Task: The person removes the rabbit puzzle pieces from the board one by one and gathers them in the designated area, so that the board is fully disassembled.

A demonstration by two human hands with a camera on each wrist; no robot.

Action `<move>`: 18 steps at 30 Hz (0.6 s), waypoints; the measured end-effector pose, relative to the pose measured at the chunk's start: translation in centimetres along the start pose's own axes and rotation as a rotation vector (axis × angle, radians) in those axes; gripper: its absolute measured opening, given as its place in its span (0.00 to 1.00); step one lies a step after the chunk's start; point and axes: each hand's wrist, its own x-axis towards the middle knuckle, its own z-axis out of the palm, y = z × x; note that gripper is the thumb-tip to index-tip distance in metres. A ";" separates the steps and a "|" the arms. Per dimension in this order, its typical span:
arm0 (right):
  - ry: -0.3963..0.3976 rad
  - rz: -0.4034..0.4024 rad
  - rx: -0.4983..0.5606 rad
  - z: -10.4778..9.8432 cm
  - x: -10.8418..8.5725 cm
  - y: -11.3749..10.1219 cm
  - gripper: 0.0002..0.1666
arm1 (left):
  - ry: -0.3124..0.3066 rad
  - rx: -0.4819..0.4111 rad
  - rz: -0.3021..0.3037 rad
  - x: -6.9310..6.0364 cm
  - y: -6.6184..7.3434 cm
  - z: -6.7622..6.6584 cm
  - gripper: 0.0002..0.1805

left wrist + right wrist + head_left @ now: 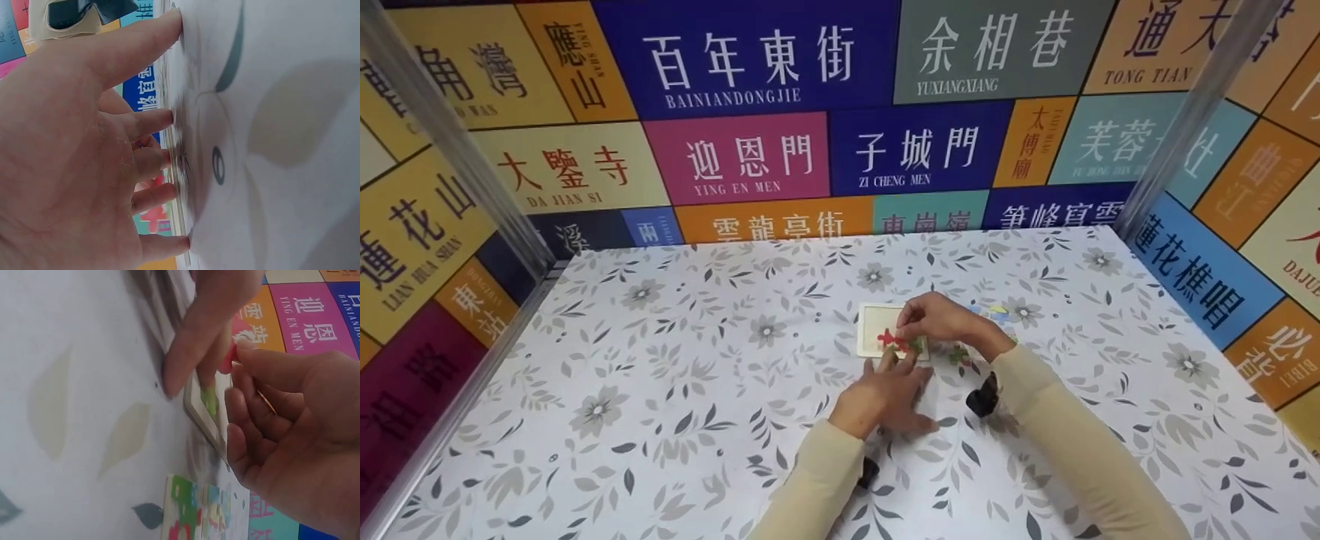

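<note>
A shallow cream puzzle tray [877,313] lies flat on the table. My right hand [936,316] is over its right side, thumb and fingers pinching a red puzzle piece [227,360], seen in the right wrist view. Near the tray's front edge, my left hand [885,397] has its fingers spread and thumb out to the side; its fingertips are at the tray edge and table in the left wrist view [73,152]. A green piece [209,400] lies inside the tray, partly hidden by the left fingers. The hands also cover part of the tray.
Loose puzzle pieces [958,355] with green and red print lie right of the tray, beneath the right forearm. Blue and yellow pieces [997,309] are behind the right wrist. A floral cloth [675,390] covers the table; printed panels [735,157] stand around it.
</note>
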 end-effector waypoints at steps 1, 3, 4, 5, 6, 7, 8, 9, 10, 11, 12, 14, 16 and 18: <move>0.008 -0.005 0.002 -0.2 -0.2 0.1 0.08 | 0.000 0.003 0.003 0.0 0.0 0.0 0.46; 0.024 -0.010 0.010 -0.8 -0.5 0.3 0.08 | 0.002 0.008 0.004 0.1 0.0 0.0 0.46; 0.031 -0.011 0.011 -1.2 -0.8 0.4 0.08 | 0.004 0.010 0.001 0.1 0.1 0.0 0.46; 0.036 -0.012 0.013 -1.5 -1.1 0.6 0.08 | 0.005 0.012 -0.001 0.1 0.1 0.0 0.46; 0.041 -0.009 0.019 -2.0 -1.5 0.8 0.08 | 0.006 0.014 -0.003 0.1 0.1 0.0 0.46; 0.046 -0.010 0.020 -2.4 -1.9 1.1 0.08 | 0.004 0.016 -0.005 0.1 0.1 0.0 0.46; 0.047 -0.003 0.029 -2.9 -2.3 1.3 0.08 | 0.004 0.014 -0.008 0.1 0.1 0.0 0.46; 0.048 0.000 0.030 -3.3 -2.8 1.7 0.09 | 0.001 0.012 -0.009 0.1 0.2 0.0 0.46; 0.052 0.007 0.029 -3.7 -3.4 2.0 0.09 | -0.003 0.008 -0.010 0.1 0.2 0.0 0.46; 0.052 0.016 0.031 -4.2 -3.9 2.5 0.10 | -0.007 0.004 -0.010 0.1 0.2 0.0 0.46; 0.053 0.024 0.033 -4.6 -4.5 2.8 0.10 | -0.010 0.002 -0.009 0.1 0.3 0.0 0.46; 0.052 0.038 0.029 -5.4 -5.5 3.5 0.11 | -0.011 -0.002 -0.009 0.1 0.3 0.0 0.46; 0.044 0.041 0.029 -6.0 -6.4 4.1 0.11 | -0.008 0.002 -0.005 0.0 0.3 -0.1 0.46; 0.030 0.037 0.037 -6.5 -7.1 4.7 0.12 | -0.005 0.011 -0.003 0.0 0.3 -0.1 0.46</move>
